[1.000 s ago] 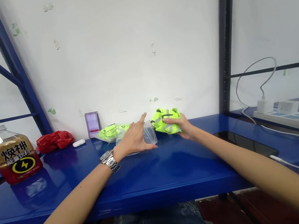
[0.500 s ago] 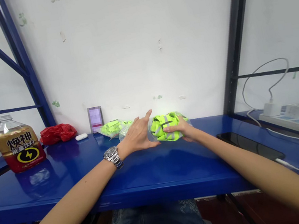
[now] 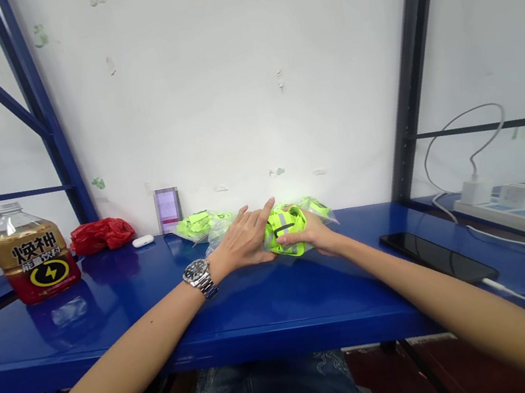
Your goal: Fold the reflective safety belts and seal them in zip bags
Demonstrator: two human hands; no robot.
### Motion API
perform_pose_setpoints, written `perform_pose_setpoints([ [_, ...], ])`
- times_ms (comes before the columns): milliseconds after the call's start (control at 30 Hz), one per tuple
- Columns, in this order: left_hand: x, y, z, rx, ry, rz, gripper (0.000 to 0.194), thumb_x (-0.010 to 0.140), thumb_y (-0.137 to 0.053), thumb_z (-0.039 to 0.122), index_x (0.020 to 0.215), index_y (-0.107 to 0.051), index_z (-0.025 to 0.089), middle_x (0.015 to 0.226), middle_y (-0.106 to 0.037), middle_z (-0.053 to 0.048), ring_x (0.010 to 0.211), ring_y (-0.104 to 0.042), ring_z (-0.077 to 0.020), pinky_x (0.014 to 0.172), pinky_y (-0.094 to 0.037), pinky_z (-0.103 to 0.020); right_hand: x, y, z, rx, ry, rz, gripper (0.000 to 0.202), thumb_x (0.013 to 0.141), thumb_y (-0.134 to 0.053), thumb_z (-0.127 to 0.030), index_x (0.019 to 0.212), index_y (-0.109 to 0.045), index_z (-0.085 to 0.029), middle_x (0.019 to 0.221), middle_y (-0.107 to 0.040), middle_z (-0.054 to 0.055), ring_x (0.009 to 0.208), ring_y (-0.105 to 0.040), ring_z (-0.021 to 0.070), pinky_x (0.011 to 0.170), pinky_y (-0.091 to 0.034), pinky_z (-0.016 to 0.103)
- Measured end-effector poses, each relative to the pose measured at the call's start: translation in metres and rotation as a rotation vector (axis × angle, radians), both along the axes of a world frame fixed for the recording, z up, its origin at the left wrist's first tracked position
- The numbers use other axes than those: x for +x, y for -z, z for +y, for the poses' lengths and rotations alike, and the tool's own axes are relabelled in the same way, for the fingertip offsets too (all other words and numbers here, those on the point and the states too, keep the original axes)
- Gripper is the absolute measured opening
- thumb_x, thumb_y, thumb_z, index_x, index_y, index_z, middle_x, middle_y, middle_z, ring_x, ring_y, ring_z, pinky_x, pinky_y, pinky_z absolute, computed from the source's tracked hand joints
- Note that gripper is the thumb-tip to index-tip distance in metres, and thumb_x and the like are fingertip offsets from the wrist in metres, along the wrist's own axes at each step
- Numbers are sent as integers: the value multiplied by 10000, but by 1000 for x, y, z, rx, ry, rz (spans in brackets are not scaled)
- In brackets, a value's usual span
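Observation:
A rolled-up fluorescent yellow-green reflective vest (image 3: 288, 226) with grey strips and a dark edging is between my hands, just above the blue table. My right hand (image 3: 317, 234) grips it from the right, thumb lying across the front. Against its left end, my left hand (image 3: 244, 237) is cupped, fingers over the top and thumb low. Clear plastic film (image 3: 218, 233) shows beside my left hand; how it runs under the fingers is hidden. Another bagged yellow-green bundle (image 3: 196, 225) lies behind to the left, and more yellow-green material in plastic (image 3: 315, 204) shows behind my right hand.
On the blue table (image 3: 291, 300) stand a large drink bottle (image 3: 33, 254), a red plastic bag (image 3: 101, 235), a small white case (image 3: 143, 241) and an upright phone (image 3: 169, 209). At right lie a black phone (image 3: 438, 257) on a cable and a power strip (image 3: 514, 213).
My right hand has moved left with the vest. My left hand, spread and apart from it before, now closes against its left end. Bagged material behind my right hand has come into sight.

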State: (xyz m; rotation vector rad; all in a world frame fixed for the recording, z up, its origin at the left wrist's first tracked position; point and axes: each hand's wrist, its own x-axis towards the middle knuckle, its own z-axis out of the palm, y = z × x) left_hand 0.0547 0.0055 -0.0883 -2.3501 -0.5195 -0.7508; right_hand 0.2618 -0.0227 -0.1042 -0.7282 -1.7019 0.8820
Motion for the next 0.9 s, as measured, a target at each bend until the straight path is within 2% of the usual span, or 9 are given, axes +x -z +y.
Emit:
perform_pose_setpoints([
  [167,3,-2,-1,-24,92,-40,1101,737,-684,515,1485,16,112,1261,-516,-205,1155,-523,-321,1080,-314,-560,1,-3,0,103,59,-42,583,545,-828,-358,994,-473,-248,936,-589,-1,877,-587,205,766,-507,344],
  [267,5,-5,-3,-25,159,-128,1042,712,-672,624,1450,-123,133,1336,-447,-227,1245,-438,-358,1054,-336,-571,3,-2,6,205,183,-151,594,550,-822,-403,1007,-484,-235,903,-575,-4,847,-565,199,741,-484,325],
  [300,5,-7,-4,-31,152,-165,927,745,-639,625,1407,-220,129,1323,-451,-228,1242,-434,-357,1026,-367,-556,4,-1,8,241,222,-184,592,559,-816,-421,1013,-489,-230,902,-576,-2,844,-561,199,743,-476,323],
  [367,6,-9,-6,-63,74,-225,535,883,-501,532,1220,-431,122,1182,-531,-200,1128,-501,-320,930,-432,-496,6,0,10,303,282,-232,593,573,-807,-455,1021,-493,-224,909,-584,5,839,-560,201,744,-463,322],
  [400,6,-9,-7,-91,18,-241,372,939,-415,455,1098,-494,128,1067,-568,-171,1027,-535,-288,871,-449,-460,7,0,10,327,303,-254,601,576,-805,-467,1028,-493,-224,916,-588,9,838,-562,203,745,-459,322],
  [433,6,-9,-7,-125,-35,-247,303,970,-341,383,991,-518,138,955,-579,-139,924,-548,-258,816,-452,-427,7,1,10,346,320,-277,612,575,-805,-477,1036,-492,-224,922,-590,12,836,-563,205,743,-455,321],
  [500,6,-8,-7,-206,-86,-250,297,984,-272,311,876,-503,159,807,-558,-86,782,-528,-218,732,-433,-377,8,1,8,374,355,-326,631,571,-807,-492,1049,-492,-226,930,-588,14,840,-565,210,746,-447,322],
  [633,7,-4,-3,-438,-10,-308,273,991,-262,334,847,-443,189,726,-516,-22,666,-490,-172,630,-378,-314,7,0,4,381,397,-386,640,576,-800,-501,1069,-497,-227,945,-591,22,848,-572,221,762,-444,334],
  [900,5,-4,0,-729,49,-396,226,962,-332,367,852,-436,199,718,-526,22,659,-491,-144,627,-362,-289,9,-1,3,430,416,-429,652,569,-800,-473,1099,-501,-239,1062,-599,59,937,-564,257,832,-425,377],
])
